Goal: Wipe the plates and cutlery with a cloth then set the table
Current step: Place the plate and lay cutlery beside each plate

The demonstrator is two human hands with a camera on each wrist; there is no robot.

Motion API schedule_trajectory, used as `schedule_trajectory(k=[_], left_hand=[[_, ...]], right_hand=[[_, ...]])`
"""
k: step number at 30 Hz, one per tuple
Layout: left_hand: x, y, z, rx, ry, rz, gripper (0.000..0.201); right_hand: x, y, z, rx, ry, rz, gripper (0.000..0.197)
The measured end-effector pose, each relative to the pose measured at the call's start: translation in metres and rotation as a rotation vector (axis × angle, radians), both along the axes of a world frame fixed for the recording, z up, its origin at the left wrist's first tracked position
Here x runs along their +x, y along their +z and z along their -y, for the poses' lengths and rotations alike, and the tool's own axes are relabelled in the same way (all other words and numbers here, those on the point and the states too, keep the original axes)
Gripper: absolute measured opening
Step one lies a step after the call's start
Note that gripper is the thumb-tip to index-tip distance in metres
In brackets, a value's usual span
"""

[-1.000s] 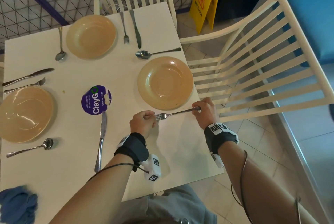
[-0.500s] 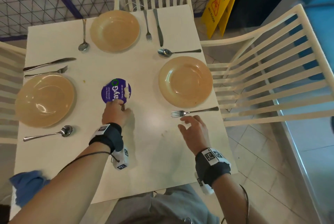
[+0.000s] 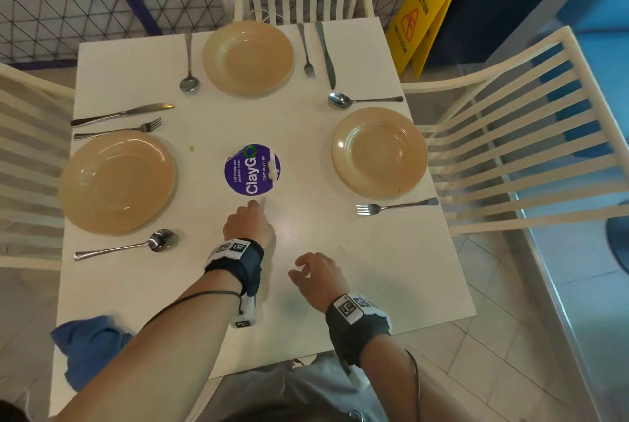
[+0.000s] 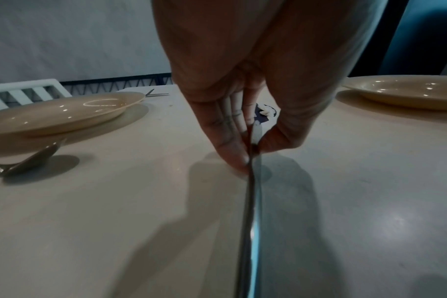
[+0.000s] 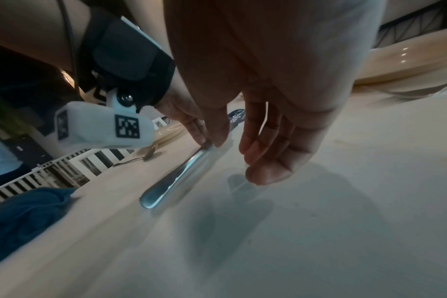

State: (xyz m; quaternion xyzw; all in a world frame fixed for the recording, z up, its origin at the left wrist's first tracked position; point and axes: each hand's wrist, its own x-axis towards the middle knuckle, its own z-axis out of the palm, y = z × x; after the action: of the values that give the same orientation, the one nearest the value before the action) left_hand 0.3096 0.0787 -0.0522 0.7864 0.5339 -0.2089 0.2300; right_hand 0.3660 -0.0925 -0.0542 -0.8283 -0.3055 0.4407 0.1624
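Note:
My left hand (image 3: pixel 257 212) pinches the blade of a table knife (image 4: pixel 250 221) between thumb and fingers, just below the purple round sticker (image 3: pixel 252 170). The knife lies along the white table (image 3: pixel 374 268) under my left wrist, its handle (image 5: pixel 172 181) pointing towards me. My right hand (image 3: pixel 303 270) hovers beside it with loosely curled fingers, holding nothing. Three beige plates sit at the left (image 3: pixel 117 181), far (image 3: pixel 248 57) and right (image 3: pixel 379 153). A fork (image 3: pixel 396 207) lies below the right plate. The blue cloth (image 3: pixel 90 346) lies at the near left corner.
Each far and left setting has a spoon, fork and knife beside its plate; a spoon (image 3: pixel 364 100) lies above the right plate. White slatted chairs stand at the left, far and right sides. A yellow wet-floor sign (image 3: pixel 425 10) stands beyond the far right corner.
Both hands let go of the fork, which now lies below the right plate. My left hand moved left to the knife and pinched it. My right hand drew back towards the table's near middle.

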Motion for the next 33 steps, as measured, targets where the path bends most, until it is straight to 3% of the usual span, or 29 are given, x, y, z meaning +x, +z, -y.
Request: schedule_trajectory(k=[6,12,16,18,21,25,28,33], left_hand=[[-0.031,0.003,-0.013,-0.132,0.121,0.22,0.043],[-0.042,0.035,-0.014,-0.423,0.462,0.681,0.023],[-0.036,0.064,-0.002,-0.616,0.617,0.966,0.054],[-0.034,0.068,0.003,-0.651,0.645,1.032,0.067],[-0.033,0.067,0.011,-0.657,0.609,1.015,0.05],[-0.03,0.053,0.022,-0.593,0.389,0.78,0.016],[-0.017,0.04,0.042,-0.508,0.211,0.643,0.015],[0.018,0.025,0.085,-0.368,-0.001,0.566,0.03]], right_hand=[[-0.018,-0.002,-0.006,-0.007,-0.051,-0.078,0.039],[-0.012,0.007,-0.003,0.019,-0.108,-0.351,0.044],[0.014,0.025,0.013,0.139,-0.305,-0.619,0.018],[0.031,0.032,0.025,0.215,-0.4,-0.64,0.013],[0.06,0.034,0.045,0.275,-0.511,-0.562,0.012],[0.1,0.031,0.071,0.273,-0.626,-0.512,0.001],[0.126,0.021,0.089,0.254,-0.713,-0.523,0.005],[0.163,0.003,0.111,0.174,-0.801,-0.496,0.009]])
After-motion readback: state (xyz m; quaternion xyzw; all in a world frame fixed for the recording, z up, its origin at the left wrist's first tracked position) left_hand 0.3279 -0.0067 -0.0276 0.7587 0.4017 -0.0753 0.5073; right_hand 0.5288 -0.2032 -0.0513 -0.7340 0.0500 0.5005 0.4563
